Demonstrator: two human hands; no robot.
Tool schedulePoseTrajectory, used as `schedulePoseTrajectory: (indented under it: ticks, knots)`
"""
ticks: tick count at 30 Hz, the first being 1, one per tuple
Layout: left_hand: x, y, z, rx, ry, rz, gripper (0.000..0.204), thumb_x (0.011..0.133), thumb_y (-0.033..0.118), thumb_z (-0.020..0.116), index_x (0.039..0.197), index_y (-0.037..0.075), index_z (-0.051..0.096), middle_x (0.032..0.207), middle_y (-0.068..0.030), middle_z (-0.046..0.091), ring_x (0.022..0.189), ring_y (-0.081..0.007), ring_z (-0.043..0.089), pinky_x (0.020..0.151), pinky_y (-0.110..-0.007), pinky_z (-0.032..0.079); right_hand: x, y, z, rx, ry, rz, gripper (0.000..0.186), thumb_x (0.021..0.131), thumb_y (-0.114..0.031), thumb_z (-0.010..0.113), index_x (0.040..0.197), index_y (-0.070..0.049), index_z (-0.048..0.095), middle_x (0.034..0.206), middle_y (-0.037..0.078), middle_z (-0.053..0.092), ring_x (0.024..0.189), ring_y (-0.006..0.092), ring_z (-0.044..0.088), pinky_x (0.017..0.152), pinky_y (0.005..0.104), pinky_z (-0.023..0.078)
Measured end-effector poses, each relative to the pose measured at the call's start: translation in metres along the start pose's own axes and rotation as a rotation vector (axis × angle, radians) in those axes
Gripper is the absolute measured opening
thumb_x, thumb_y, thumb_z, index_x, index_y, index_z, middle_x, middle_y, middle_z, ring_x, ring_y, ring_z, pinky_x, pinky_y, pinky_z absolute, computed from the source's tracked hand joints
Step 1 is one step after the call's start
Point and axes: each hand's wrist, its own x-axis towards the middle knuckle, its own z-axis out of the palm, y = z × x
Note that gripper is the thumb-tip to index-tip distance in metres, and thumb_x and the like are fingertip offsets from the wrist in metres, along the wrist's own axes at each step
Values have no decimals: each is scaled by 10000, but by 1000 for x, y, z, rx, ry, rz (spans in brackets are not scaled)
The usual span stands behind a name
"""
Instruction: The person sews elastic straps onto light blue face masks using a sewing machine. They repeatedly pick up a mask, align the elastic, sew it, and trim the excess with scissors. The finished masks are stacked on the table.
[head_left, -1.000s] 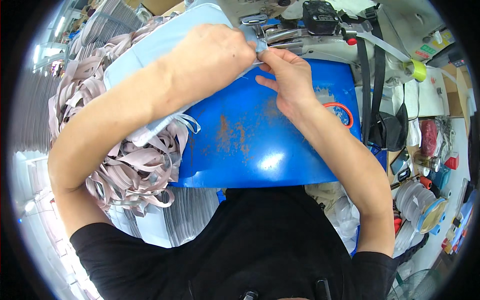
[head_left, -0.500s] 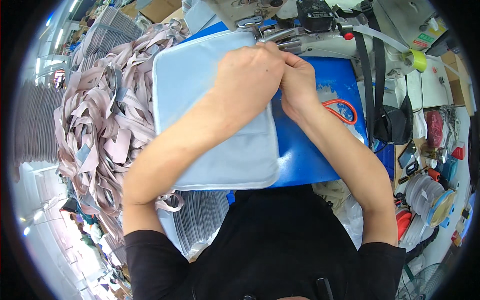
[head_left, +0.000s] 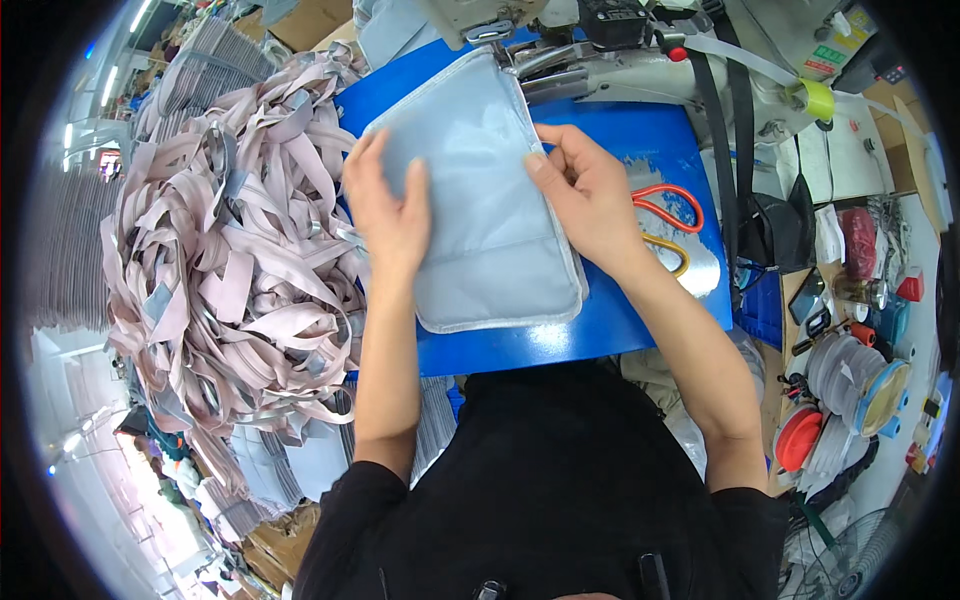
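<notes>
A pale blue-grey fabric panel point(head_left: 490, 240) with a bound edge lies tilted on the blue work surface point(head_left: 560, 340). Its top corner reaches the sewing machine's presser foot area point(head_left: 492, 35). My right hand point(head_left: 590, 195) grips the panel's right edge, thumb on top and fingers curled. Over the left edge is my left hand point(head_left: 392, 205), slightly blurred, its thumb and fingers spread apart. Red and yellow looped handles point(head_left: 668, 210), apparently of scissors, rest beside my right wrist; whatever they join is hidden by the wrist.
A large heap of pinkish-grey fabric strips point(head_left: 240, 270) lies against the left side of the work surface. Stacked grey panels point(head_left: 215, 60) stand behind it. Black straps point(head_left: 735, 150) hang at the right, near spools of white tape point(head_left: 845, 370) and small tools.
My hands have parted from where they met near the machine, the left moving left and down, the right slightly down. The panel has turned and shifted, uncovering the yellow handle.
</notes>
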Motion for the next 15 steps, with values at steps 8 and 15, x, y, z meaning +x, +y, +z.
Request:
schedulePoseTrajectory:
  ticks: [8,15]
  knots:
    - [-53,-16,-49,-1126,-161,-823,626,1005,178,658,1549,2,403,1411,-136,586,1236,-198,597,1048,-327,467,-3,-8,3,836,-25,258,363,1024,-176,643,1329,19,624,1138,85,731,979,117,701,868,270,569]
    - [-12,-27,-56,-1060,-194,-791,517,968,148,711,1424,1,518,1262,-108,666,1106,-166,644,988,-309,498,34,2,10,816,-31,222,359,1036,-193,620,1319,28,628,1152,100,728,982,141,707,876,287,567]
